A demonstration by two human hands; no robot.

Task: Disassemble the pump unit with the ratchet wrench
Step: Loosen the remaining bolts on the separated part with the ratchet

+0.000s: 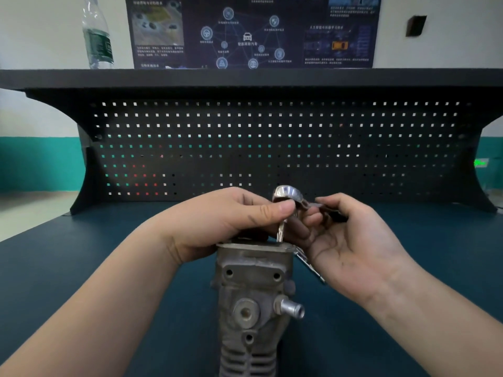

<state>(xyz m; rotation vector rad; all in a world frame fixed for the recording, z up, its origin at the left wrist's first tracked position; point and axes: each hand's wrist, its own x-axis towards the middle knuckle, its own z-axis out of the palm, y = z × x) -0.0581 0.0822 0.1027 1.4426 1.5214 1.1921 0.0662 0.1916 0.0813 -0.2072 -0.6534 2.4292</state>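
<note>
The grey cast-metal pump unit (253,295) stands upright on the dark teal bench, with a short pipe stub on its front right. A chrome ratchet wrench (287,195) sits above the pump's top plate, its socket extension pointing straight down onto the plate. My left hand (226,221) rests over the pump's top, and its thumb and fingers pinch the wrench just below the head. My right hand (351,240) curls around the wrench's dark handle, which runs off to the right. The fastener under the socket is hidden.
A black pegboard back panel (272,148) rises behind the bench, with a shelf above it. A plastic water bottle (96,34) stands on the shelf at the left. A dark poster (253,31) hangs on the wall. A thin metal rod (310,265) pokes out beside the pump under my right hand.
</note>
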